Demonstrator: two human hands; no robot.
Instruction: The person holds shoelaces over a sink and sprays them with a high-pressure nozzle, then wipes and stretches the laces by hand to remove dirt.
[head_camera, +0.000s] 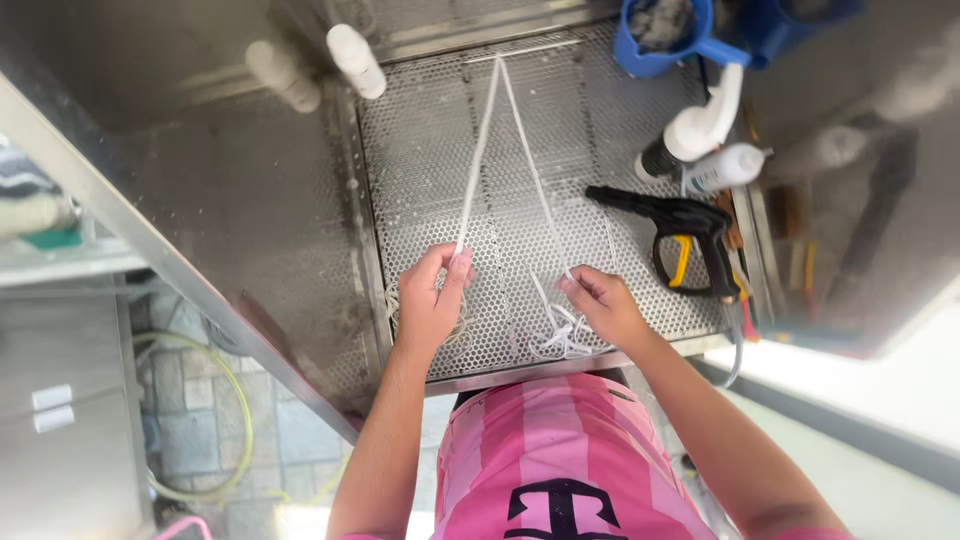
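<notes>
A white cord (487, 120) runs in a long narrow V over a perforated metal tray (420, 150), its bend hooked at the far edge. My left hand (430, 300) pinches the left strand between thumb and fingers. My right hand (600, 305) grips the right strand near the tray's front edge. A loose tangle of white cord (560, 335) lies on the tray just below my right hand. More coiled cord sits under my left hand, mostly hidden.
A black and yellow spray gun (690, 240) lies on the tray's right side. White spray bottles (705, 125) and blue scoops (665, 35) stand at the back right. Two white bottles (355, 60) lean at the back left. A steel wall panel (200, 220) rises on the left.
</notes>
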